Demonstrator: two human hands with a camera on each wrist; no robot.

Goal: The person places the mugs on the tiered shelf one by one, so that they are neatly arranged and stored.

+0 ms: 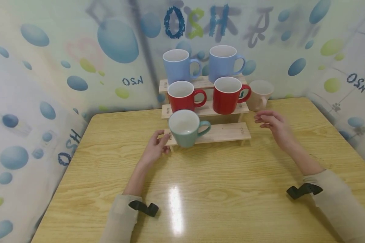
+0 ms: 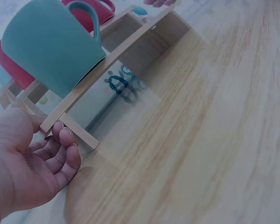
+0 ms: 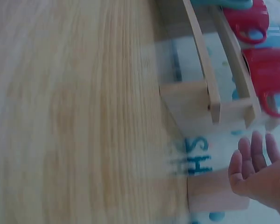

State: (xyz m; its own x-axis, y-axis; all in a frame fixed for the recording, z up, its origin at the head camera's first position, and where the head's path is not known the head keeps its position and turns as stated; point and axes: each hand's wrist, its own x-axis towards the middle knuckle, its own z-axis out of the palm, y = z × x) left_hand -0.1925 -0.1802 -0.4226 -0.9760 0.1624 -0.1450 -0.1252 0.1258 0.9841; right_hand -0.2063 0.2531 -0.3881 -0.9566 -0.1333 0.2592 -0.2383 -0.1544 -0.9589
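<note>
A three-step wooden mug rack (image 1: 225,132) stands against the back wall. My left hand (image 1: 153,149) grips the left end of its lowest step, thumb above and fingers curled underneath, as the left wrist view shows. Just beside that grip, a teal mug (image 1: 185,131) sits on the lowest step with its handle to the right. My right hand (image 1: 276,126) hovers off the rack's right side with relaxed, slightly bent fingers and nothing in them. Closest to it is a pale pink mug (image 1: 259,93), standing on the table behind the fingertips.
Two red mugs (image 1: 226,98) occupy the middle step, and two light blue mugs (image 1: 177,65) the top one. All their handles point right. The wood-grain table (image 1: 219,189) meets patterned wall sheets (image 1: 106,77) at the back and sides.
</note>
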